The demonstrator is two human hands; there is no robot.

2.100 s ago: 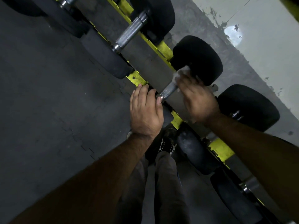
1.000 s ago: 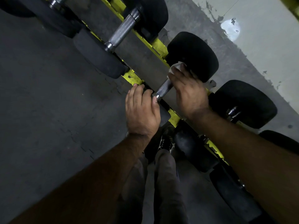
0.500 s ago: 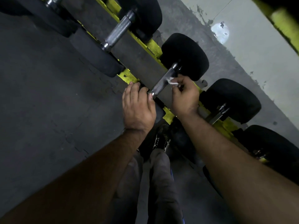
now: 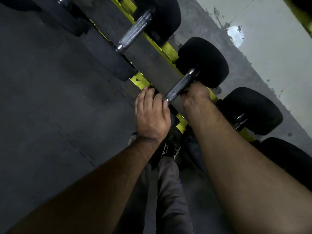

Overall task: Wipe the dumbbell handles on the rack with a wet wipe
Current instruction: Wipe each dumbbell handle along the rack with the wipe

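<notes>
Both our hands are at the middle dumbbell on the yellow rack (image 4: 168, 50).
Our left hand (image 4: 151, 116) lies flat on the near weight head; our right hand (image 4: 196, 97) curls narrow beneath the knurled handle (image 4: 179, 86). The wet wipe is hidden, so whether we're holding it, we cannot tell.

Single head-worn wide-angle view being aimed steeply downward, frame being tilted; dumbbell rack (image 4: 168, 51) being viewed close, both forearms and rubber floor (image 4: 50, 107) being included.
</notes>
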